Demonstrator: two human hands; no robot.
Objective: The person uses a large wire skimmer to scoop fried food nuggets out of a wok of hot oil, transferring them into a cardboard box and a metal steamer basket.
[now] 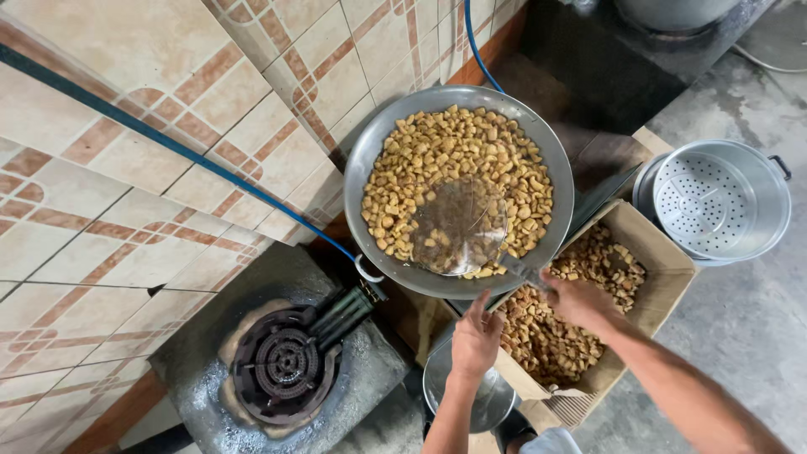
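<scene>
A wide metal wok [370,151] is filled with several golden fried pieces [437,143]. A round mesh skimmer [458,225] lies in the pieces at the wok's near side. My right hand [576,298] grips the skimmer's handle by the wok's rim, over a cardboard box [664,269] holding more fried pieces. My left hand [475,340] hovers just below the wok's rim, fingers loosely curled, holding nothing, above a small metal bowl [471,403].
A gas burner [284,368] sits on a dark stand at lower left. A blue hose [168,143] runs across the tiled wall. A perforated metal steamer pot [714,200] stands on the concrete floor at right. A dark stove with a pot [672,13] is at top.
</scene>
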